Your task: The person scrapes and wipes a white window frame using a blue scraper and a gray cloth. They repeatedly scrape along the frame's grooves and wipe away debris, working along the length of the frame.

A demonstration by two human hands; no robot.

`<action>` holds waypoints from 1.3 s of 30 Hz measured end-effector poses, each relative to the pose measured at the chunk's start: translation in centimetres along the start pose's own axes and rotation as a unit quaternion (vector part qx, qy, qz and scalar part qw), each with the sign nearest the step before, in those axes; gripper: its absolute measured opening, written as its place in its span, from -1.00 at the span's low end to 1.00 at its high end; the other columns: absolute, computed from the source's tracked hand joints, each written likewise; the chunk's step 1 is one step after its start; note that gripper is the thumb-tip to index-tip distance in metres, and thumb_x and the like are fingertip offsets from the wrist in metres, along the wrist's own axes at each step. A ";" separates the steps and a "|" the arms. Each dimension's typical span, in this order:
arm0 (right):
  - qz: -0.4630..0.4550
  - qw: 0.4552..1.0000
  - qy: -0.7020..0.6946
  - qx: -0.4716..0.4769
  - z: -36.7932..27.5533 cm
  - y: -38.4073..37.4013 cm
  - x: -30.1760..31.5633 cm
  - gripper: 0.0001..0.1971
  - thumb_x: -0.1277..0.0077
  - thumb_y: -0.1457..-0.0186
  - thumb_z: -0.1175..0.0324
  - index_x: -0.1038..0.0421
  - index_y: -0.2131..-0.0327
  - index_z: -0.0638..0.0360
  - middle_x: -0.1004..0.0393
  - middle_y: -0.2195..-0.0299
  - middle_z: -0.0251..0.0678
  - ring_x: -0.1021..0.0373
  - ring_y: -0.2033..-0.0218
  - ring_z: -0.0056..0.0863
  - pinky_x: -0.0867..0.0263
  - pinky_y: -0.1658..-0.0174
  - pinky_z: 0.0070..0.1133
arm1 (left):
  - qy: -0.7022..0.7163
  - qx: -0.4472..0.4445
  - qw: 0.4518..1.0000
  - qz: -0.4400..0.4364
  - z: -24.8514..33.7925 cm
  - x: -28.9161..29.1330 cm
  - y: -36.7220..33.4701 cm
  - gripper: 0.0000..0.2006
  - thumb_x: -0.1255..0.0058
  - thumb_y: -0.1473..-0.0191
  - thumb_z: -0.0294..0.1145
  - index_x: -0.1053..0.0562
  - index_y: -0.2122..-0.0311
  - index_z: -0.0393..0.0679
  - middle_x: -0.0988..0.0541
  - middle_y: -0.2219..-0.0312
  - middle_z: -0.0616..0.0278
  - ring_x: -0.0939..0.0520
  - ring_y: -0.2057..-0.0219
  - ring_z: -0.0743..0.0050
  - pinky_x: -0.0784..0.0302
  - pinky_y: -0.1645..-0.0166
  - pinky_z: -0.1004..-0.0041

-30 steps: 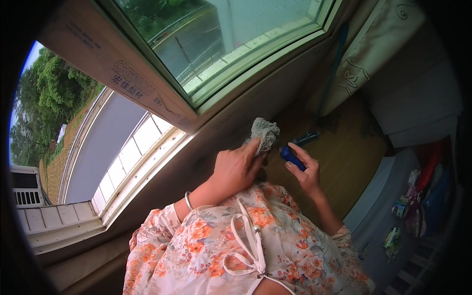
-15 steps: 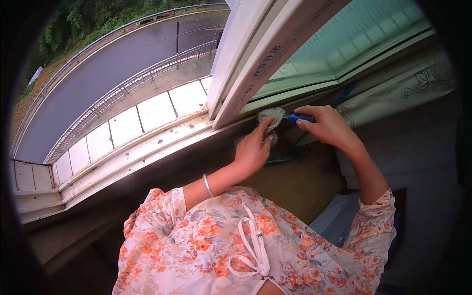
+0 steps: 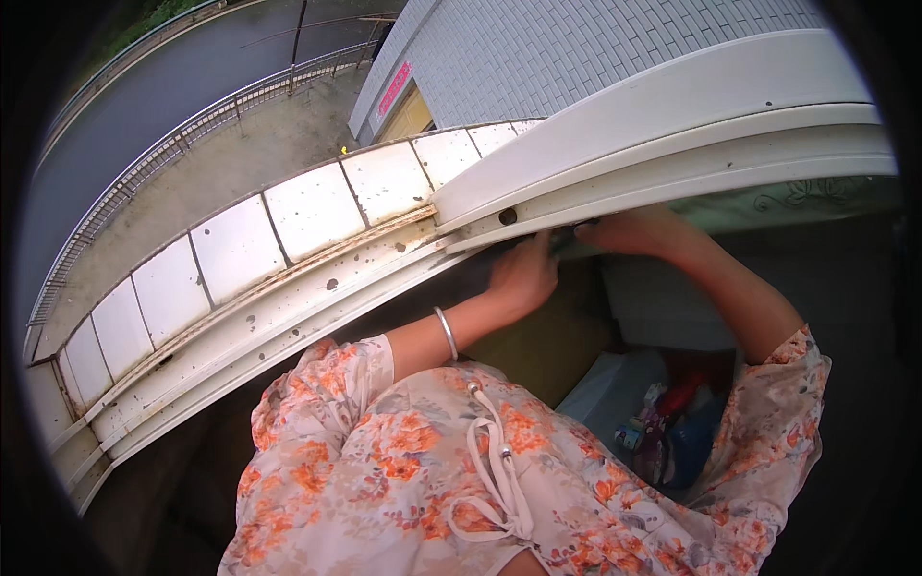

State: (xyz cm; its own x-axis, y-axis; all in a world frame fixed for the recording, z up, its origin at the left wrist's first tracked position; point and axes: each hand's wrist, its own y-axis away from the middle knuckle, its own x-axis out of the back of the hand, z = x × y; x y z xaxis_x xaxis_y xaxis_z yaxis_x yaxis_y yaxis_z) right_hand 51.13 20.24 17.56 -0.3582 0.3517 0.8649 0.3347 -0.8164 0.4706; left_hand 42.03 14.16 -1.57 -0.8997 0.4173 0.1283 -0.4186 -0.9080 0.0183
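My left hand (image 3: 525, 276) is curled just under the lower edge of a white window frame (image 3: 663, 158), its fingertips partly hidden behind that edge. It was closed on a grey fuzzy cloth half a second ago; the cloth is now out of sight. Beside it, my right hand (image 3: 639, 233) reaches under the same edge with its fingers closed. A dark end of the blue-handled tool (image 3: 567, 233) shows faintly between the two hands. The tool's shaft and tip cannot be seen.
A speckled, dirty window track (image 3: 331, 285) runs left from the frame, with a white-tiled ledge (image 3: 230, 257) outside it. Below lie a railing (image 3: 235, 108) and a road (image 3: 163, 96). Green embroidered fabric (image 3: 807, 200) hangs at right. Several packaged items (image 3: 658, 418) sit low by my right arm.
The view has shifted and leaned further over the window, bringing a tiled outside wall into sight. The frame edge now covers the cloth and most of the tool.
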 end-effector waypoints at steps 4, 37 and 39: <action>0.064 0.995 -0.052 0.048 1.9 0.5 -0.6 -0.60 -0.24 -0.01 0.26 -0.54 0.04 0.08 -0.58 0.13 -0.16 -0.50 0.05 -0.24 -0.42 -0.03 -0.36 | -0.006 -0.018 0.999 0.050 -0.5 -0.8 -0.2 -0.64 -0.03 -0.16 -0.34 -0.42 -0.05 -0.22 -0.56 0.11 -0.28 -0.62 0.09 -0.28 -0.57 0.07 -0.09; 0.138 0.761 -0.547 -0.320 -9.9 4.0 0.0 -0.68 -0.08 -0.08 0.40 -0.46 0.12 0.41 -0.52 0.45 -0.15 -0.45 0.55 -0.46 -0.30 0.61 -0.56 | 0.052 -0.030 0.998 0.002 -2.6 4.2 4.5 -0.47 0.10 0.00 -0.57 -0.43 -0.15 -0.10 -0.58 0.11 -0.30 -0.64 0.16 -0.33 -0.59 0.06 -0.10; 0.139 0.797 -0.507 -0.299 -8.2 4.4 -1.6 -0.68 -0.06 -0.07 0.38 -0.46 0.15 0.44 -0.49 0.52 -0.16 -0.39 0.64 -0.48 -0.28 0.63 -0.56 | 0.050 -0.025 0.998 -0.001 -2.5 4.1 4.7 -0.48 0.10 -0.01 -0.57 -0.44 -0.15 -0.09 -0.58 0.11 -0.30 -0.64 0.15 -0.32 -0.59 0.04 -0.10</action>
State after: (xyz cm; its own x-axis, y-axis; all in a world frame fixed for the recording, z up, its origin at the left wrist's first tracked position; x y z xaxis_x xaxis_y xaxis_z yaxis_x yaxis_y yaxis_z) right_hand 46.08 12.34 16.78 0.6464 0.0618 0.7605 -0.3049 -0.8928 0.3317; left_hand 36.05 11.70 -3.40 -0.9059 0.4227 0.0277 -0.4234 -0.9054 -0.0315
